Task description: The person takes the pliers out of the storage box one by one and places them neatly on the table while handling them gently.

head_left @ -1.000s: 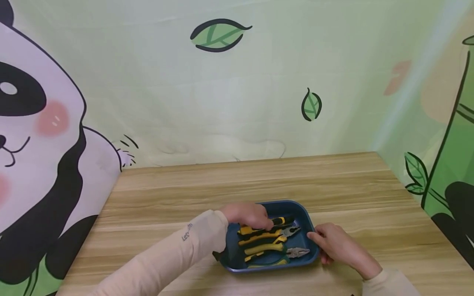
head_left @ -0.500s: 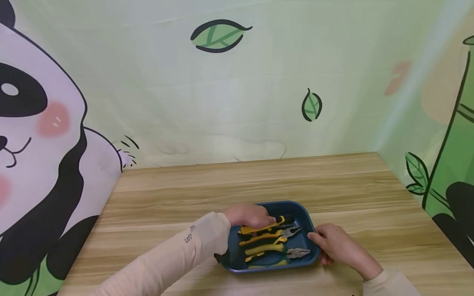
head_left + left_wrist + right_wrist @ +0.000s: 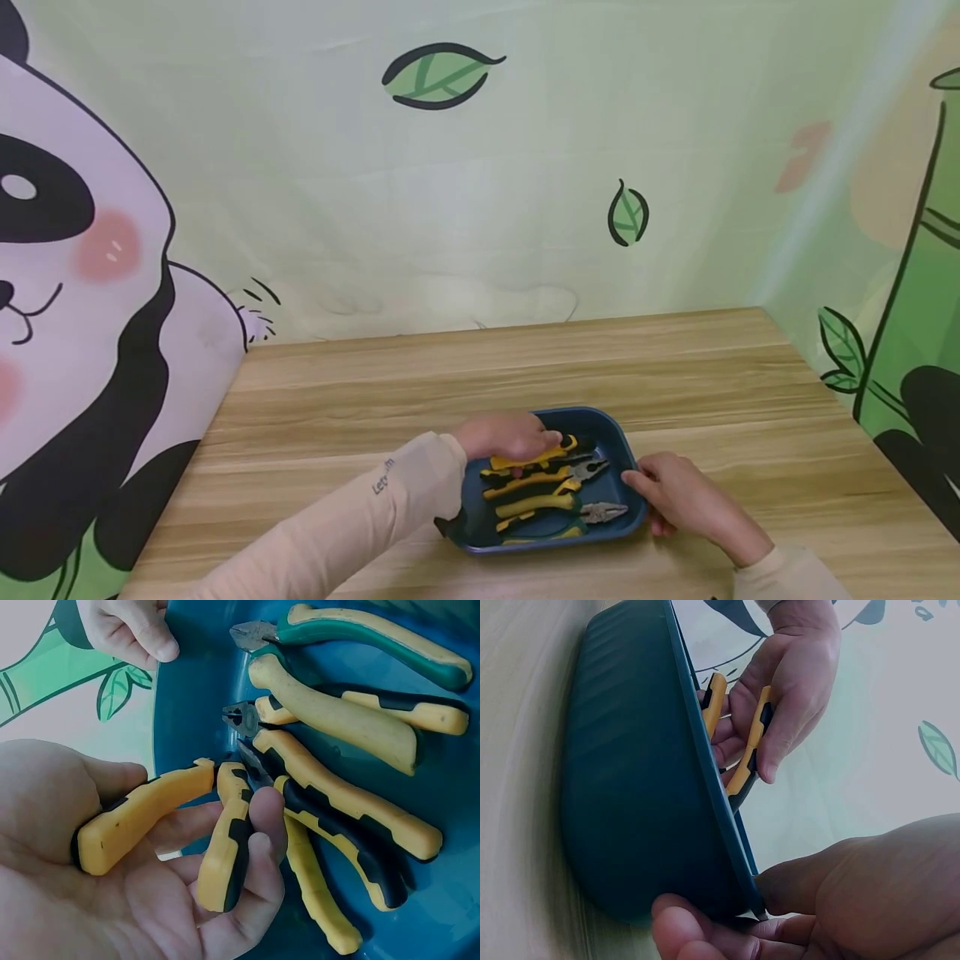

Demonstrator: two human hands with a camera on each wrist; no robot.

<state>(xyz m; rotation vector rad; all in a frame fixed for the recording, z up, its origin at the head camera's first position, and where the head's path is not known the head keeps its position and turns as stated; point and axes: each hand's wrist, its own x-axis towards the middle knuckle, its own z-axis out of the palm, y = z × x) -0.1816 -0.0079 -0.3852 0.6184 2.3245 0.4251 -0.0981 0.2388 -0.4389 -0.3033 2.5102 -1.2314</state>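
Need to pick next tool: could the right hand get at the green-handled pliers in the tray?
Probably yes, once freed. The right hand grips the tray's near rim, and the green-handled pliers lie uncovered, apart from the left hand.

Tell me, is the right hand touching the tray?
Touching. The right wrist view shows the right hand pinching the tray rim, thumb below and fingers above. The head view agrees: it grips the tray's right edge.
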